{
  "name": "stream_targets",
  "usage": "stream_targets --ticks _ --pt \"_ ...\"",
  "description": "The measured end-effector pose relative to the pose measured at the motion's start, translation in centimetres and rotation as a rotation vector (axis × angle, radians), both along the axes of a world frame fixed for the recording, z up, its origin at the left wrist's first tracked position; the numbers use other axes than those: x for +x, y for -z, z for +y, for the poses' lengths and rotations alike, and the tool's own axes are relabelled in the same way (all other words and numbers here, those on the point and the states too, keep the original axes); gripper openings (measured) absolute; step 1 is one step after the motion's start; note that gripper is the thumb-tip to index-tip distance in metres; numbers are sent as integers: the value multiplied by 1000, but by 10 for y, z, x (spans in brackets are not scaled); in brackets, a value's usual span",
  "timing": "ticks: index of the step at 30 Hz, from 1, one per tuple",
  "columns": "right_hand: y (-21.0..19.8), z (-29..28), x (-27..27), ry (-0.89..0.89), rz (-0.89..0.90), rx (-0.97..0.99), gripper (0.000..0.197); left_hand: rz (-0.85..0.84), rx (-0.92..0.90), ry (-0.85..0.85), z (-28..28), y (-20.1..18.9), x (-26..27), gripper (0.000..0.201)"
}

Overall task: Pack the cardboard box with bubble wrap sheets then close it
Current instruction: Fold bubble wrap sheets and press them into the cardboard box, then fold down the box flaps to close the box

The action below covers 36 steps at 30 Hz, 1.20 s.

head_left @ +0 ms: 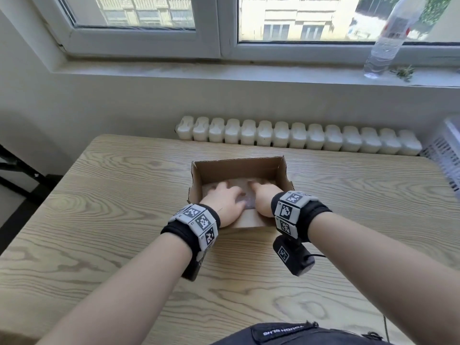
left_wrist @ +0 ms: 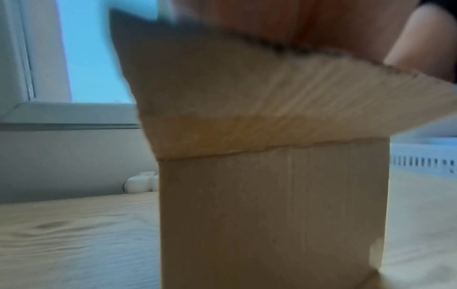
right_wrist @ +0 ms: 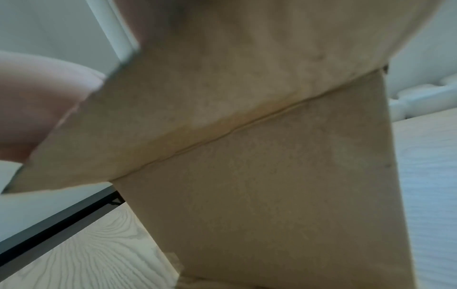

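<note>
A brown cardboard box [head_left: 236, 169] stands open-topped in the middle of the wooden table [head_left: 99, 220], its flaps spread outward. Inside lies a clear bubble wrap sheet [head_left: 245, 186]. Both hands reach down into the box: my left hand [head_left: 225, 197] and my right hand [head_left: 261, 195] lie flat, fingers spread, pressing on the bubble wrap. Both wrist views show only the near outer wall of the box [left_wrist: 272, 215] [right_wrist: 296, 195] and its near flap bent outward under the wrists; the fingers are hidden there.
A white radiator [head_left: 298, 139] runs along the table's far edge under a windowsill. A clear plastic bottle [head_left: 388, 38] stands on the sill at the right. A white vented appliance [head_left: 448, 155] sits at the far right.
</note>
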State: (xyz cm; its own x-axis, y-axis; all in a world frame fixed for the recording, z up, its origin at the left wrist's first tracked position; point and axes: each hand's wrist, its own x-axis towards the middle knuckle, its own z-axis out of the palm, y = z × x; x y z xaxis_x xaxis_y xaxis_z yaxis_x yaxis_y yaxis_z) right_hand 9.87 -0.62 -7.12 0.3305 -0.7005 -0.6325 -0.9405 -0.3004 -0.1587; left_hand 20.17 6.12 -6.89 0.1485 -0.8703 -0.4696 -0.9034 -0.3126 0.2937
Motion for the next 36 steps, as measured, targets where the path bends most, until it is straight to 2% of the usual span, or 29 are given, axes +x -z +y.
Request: stream_targets --ticks 3,5,7,11,18,26,29,32,36 --pt "-5 0 -2 13 -15 -7 61 -240 -147 24 2 -5 -3 29" --pt "-9 4 -7 -42 -43 -62 50 -319 -162 46 2 -7 -5 24" --pt "-13 9 -11 -63 -96 -147 47 -265 -109 0 0 -5 -1 23" --pt "-18 15 -15 -101 -74 -203 57 -204 -45 -40 -8 -3 3 26" --pt "-8 -2 -12 -49 -134 -92 69 -146 -14 -139 -13 -1 -2 35" --pt "-5 1 -13 -20 -127 -73 65 -122 -37 -107 -8 3 0 37" --pt "-8 6 -18 -26 -152 -140 52 -96 -51 -94 -1 -2 2 35" --pt "-20 11 -24 -5 -227 -271 38 -144 -137 -71 6 -11 4 37" --pt "-40 5 -27 -7 -324 -334 48 -403 -385 -106 16 -24 11 39"
